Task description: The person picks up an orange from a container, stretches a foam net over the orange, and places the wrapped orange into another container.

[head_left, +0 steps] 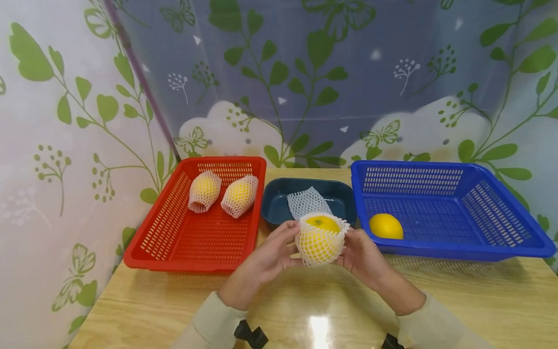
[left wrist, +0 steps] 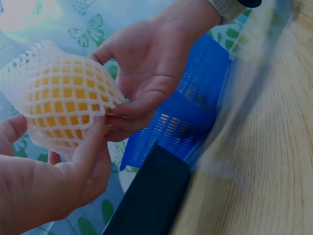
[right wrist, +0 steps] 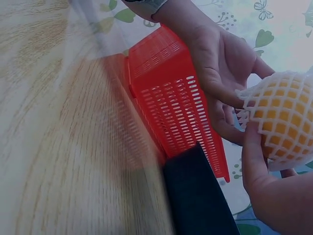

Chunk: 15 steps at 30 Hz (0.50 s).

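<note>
In the head view, a round yellow citrus fruit sits in a white foam net sleeve, its top with a small green stem spot showing through the sleeve's opening. My left hand grips the netted fruit from the left side, thumb near the rim. From the right, my right hand pinches the sleeve's edge, with fingers behind the fruit. Both wrist views show the net stretched round the fruit, and fingertips of both hands meeting at its rim. The fruit is held up above the table, in front of the dark green tray.
A flattened foam net lies in the tray. At left, a red basket contains two netted yellow fruits. The blue basket at right contains one bare yellow fruit. A patterned curtain hangs behind the wooden table.
</note>
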Tool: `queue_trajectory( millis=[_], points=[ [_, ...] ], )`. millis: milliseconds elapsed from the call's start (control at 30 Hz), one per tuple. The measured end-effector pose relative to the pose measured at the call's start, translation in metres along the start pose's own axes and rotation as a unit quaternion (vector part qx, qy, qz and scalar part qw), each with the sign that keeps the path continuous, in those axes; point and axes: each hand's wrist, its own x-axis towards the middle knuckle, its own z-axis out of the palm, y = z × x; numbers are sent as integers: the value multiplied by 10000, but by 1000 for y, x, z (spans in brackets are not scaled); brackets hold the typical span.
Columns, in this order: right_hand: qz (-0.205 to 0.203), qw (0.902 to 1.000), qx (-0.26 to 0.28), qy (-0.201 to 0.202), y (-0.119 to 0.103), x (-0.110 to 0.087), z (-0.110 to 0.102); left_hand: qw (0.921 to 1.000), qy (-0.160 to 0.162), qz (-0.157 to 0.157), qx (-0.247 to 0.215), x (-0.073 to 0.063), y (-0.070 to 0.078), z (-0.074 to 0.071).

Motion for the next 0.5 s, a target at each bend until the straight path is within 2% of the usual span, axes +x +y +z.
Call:
queue_trajectory(
  millis=[233, 500],
  points=[
    [39, 9999, 114, -83, 1, -1, 0, 10000, 14, -9, 17, 2, -7, -2],
    [-39, 9997, 90, -232, 0, -2, 1, 10000, -24, -87, -32, 0, -5, -1]
  ],
)
